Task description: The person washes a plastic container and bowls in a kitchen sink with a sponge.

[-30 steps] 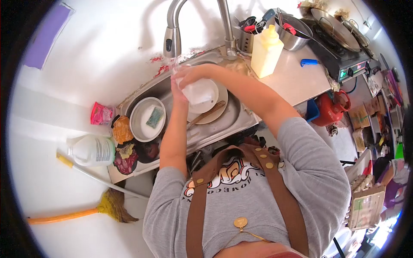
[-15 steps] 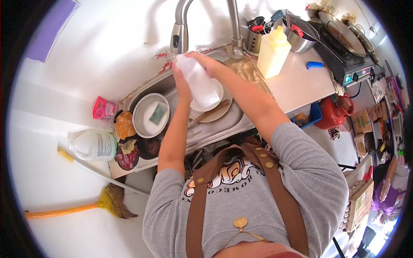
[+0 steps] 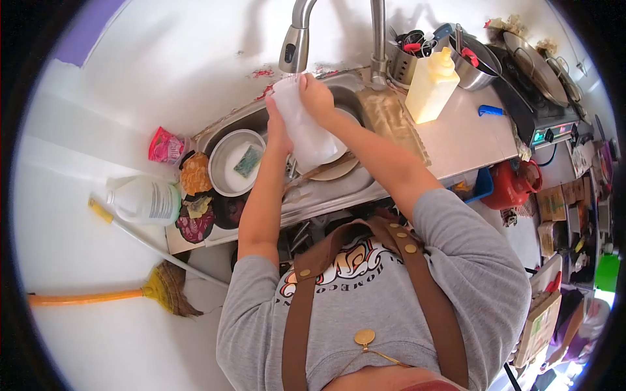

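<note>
Together, left hand (image 3: 278, 127) and right hand (image 3: 317, 99) hold a white container (image 3: 304, 130) below the faucet (image 3: 295, 51), partly blocking the plates (image 3: 335, 171).

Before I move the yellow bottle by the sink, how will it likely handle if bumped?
Likely to tip if pushed high: the yellow bottle stands tall on a narrow base. Walls look like plastic, so probably some give when squeezed. Can't judge weight: fill level isn't readable.
</note>
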The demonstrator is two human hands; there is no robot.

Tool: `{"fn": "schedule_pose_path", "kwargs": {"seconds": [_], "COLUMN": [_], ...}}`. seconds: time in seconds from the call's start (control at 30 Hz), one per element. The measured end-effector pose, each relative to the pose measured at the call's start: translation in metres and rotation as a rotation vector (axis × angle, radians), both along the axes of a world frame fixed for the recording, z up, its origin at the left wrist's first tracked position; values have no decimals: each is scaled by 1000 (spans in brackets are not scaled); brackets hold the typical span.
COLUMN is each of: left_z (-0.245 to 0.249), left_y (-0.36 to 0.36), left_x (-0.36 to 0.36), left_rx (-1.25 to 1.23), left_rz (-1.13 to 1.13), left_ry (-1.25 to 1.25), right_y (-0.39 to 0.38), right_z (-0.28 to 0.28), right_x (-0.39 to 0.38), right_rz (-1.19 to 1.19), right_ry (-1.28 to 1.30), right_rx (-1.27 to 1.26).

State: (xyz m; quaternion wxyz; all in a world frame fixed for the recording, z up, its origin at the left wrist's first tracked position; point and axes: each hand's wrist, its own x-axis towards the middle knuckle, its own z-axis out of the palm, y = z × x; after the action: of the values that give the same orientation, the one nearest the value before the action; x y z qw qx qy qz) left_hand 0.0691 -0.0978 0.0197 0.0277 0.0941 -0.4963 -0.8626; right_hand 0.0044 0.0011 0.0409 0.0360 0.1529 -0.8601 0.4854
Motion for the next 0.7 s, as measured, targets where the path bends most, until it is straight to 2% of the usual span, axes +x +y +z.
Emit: {"fn": "schedule_pose_path", "kwargs": {"seconds": [0.03,0.13,0.23,0.27,0.33,0.37,0.43,0.47,0.53,0.57,0.63,0.67,0.7], "left_z": [-8,-33,-28,-20,-13,-10,-5,-4,-18,-25,-12,-5,-3], "left_y": [-3,-10,-3,2,10,14,25,28,28,26,26,25,23], "left_x": [-4,-12,-11,-8,0,2,8,9,0,-6,-4,-4,-4], "left_rx": [3,-83,-156,-169,-572,-773,-831,-860,-766,-718,-427,-281,-306], "left_rz": [45,155,200,207,261,285,302,310,343,357,236,179,163], "left_ry": [17,3,-72,-103,-51,-19,54,91,214,275,195,156,153], "right_y": [-3,-11,-3,0,5,6,9,11,19,22,26,26,26], "right_z": [-5,-18,-13,-16,-27,-25,-13,-9,4,9,7,6,4], "right_x": [5,34,44,35,1,-14,-32,-33,-28,-25,-20,-17,-13], "right_rz": [8,-148,-175,-93,73,99,149,165,193,229,304,299,292], "right_ry": [28,583,593,503,310,106,-302,-310,-324,-356,-423,-292,-160], "right_rx": [-45,109,109,-28,-297,-339,-419,-393,-340,-409,-547,-526,-504]}}
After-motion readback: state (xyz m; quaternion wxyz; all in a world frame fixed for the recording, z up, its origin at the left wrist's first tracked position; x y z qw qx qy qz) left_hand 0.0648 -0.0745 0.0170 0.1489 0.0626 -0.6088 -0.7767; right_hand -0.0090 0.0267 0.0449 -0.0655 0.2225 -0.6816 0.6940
